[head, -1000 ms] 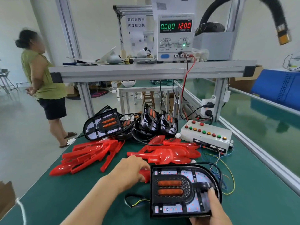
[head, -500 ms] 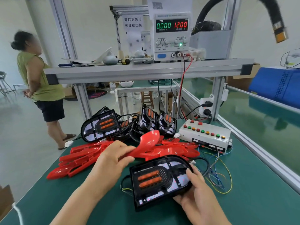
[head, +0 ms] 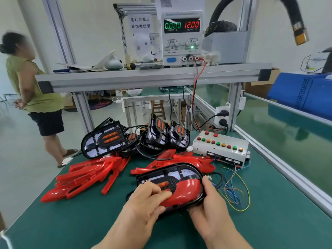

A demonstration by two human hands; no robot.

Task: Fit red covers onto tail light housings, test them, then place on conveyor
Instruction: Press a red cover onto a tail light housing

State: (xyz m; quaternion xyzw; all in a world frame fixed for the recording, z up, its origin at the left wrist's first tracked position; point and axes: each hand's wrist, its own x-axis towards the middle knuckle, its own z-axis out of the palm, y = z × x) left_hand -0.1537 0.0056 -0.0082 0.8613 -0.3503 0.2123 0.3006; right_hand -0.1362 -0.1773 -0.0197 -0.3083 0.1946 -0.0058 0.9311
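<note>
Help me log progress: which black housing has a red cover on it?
The housing between the left hand and right hand; a red cover lies on it. The housings behind are bare.

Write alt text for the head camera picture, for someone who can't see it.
The left hand holds a red cover down on a tail light housing that the right hand grips by its edge, over a green bench. Behind lie loose red covers, more housings and a button box.

Factory assembly bench: power supply, conveyor.
</note>
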